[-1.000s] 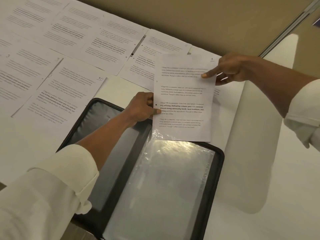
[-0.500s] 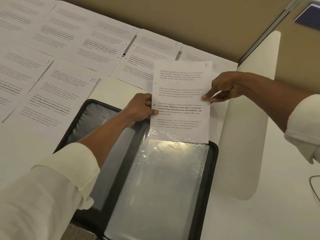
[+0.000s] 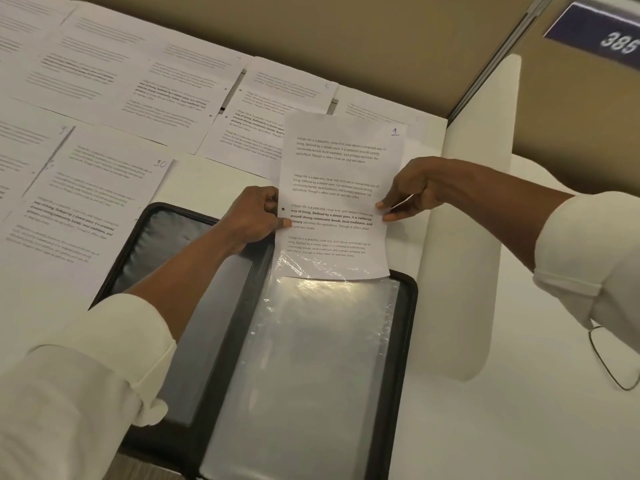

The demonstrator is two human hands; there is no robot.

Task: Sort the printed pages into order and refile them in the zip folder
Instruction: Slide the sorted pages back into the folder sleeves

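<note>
Lying behind held page (image 3: 337,161), loose pages (image 3: 86,209) crowd desk (image 3: 519,427).

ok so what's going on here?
A person holds the page marked 1 by its side edges, left hand and right hand each pinching it. Its bottom edge sits just under the plastic of the clear sleeve in the open zip folder. Most of it is not yet in. Other pages, including page 10, lie spread on the table.

White table (image 3: 485,427) bears spread printed pages (image 3: 86,209) and open zip folder (image 3: 162,244).
</note>
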